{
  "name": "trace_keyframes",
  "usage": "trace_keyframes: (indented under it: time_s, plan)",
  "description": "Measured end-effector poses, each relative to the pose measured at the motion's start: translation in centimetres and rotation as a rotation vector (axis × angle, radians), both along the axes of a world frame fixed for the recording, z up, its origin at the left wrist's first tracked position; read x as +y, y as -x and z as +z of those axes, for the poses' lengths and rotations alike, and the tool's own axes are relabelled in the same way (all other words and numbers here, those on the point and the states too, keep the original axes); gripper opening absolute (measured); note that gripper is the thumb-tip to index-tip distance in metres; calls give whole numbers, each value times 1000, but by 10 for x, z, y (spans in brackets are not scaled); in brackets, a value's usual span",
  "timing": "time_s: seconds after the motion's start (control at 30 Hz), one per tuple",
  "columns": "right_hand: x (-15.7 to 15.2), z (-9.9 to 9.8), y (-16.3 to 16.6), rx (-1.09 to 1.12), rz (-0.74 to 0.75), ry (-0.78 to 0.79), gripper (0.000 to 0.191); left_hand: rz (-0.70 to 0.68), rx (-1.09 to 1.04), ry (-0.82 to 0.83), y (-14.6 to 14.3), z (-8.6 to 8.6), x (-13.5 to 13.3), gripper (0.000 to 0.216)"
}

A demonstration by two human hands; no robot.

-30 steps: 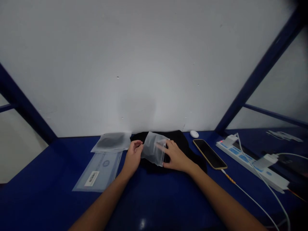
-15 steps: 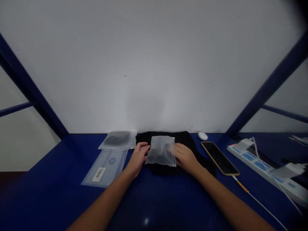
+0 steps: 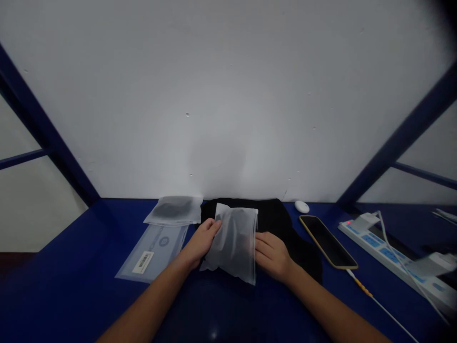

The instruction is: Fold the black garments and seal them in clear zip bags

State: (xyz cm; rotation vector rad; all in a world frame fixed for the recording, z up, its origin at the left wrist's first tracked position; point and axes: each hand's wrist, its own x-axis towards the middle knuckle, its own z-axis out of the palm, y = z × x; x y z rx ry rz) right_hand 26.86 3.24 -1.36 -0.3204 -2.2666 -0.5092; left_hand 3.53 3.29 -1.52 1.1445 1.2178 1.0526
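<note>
My left hand (image 3: 201, 241) grips the left edge of a frosted plastic bag (image 3: 233, 243), fingers curled over the top of that edge near its upper corner. My right hand (image 3: 272, 253) closes on the bag's right side, fingertips pressed against the long edge where the seal strip seems to run, though the dim light makes it hard to be sure that it is a zip closure. The bag sits between my two hands, raised a little and tilted, with its lower end toward me and its upper end over a black cloth (image 3: 285, 228) that lies bunched on the blue table (image 3: 71, 267). Something dark shows through the plastic, but I cannot tell whether it is inside the bag or just the cloth behind it. To the left of my left hand lies a flat clear bag with a white barcode label (image 3: 152, 253), and just beyond that, against the wall, a filled frosted bag (image 3: 174, 210). To the right of the cloth lies a phone (image 3: 327, 240), screen dark, with a small white oval object (image 3: 302, 206) beyond it and a white power strip (image 3: 392, 259) further right.
</note>
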Motion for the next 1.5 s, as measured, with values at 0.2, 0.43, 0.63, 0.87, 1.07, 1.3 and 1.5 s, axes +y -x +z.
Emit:
trace_keyframes:
  time_s: [0.2,0.43,0.63,0.87,1.07,1.3,1.5]
  plan:
    - [-3,5,3,62,7,-66,25,126,161,-108,-1,-9,5,33]
    - [1,8,-7,151,19,-18,46,224,414,-271,-1,-19,17,35]
    - [7,10,-21,265,-37,33,21,296,452,-304,12,-16,25,33]
    - [16,11,-23,795,-297,528,16,317,469,-319,13,-14,24,37]
    - [24,8,-28,613,-281,714,29,310,500,-306,15,-18,21,33]
    - [35,13,-55,7,-257,951,56,291,532,-315,11,-9,11,24]
    - [24,22,-42,237,-433,1144,35,187,302,-217,9,-3,8,18]
